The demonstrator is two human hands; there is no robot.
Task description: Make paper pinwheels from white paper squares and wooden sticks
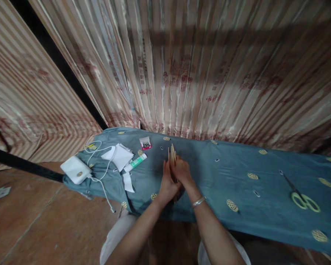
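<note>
A bundle of thin wooden sticks [172, 154] stands upward between my two hands, over the middle of the cloth-covered table. My left hand [168, 186] wraps the bundle from the left side. From the right, my right hand [183, 171] closes round the same sticks, with a silver bangle [199, 201] on that wrist. The stick tips show above my fingers, and a little of the lower ends shows below. Most of their middle is hidden by the hands.
Left of my hands lie a green-and-white tube [136, 163], white papers [120, 157], a paper strip [128, 183] and an open red box [145, 143] of small metal pieces. A white device [76, 170] with a cable sits at the left edge. Green-handled scissors [302, 198] lie right.
</note>
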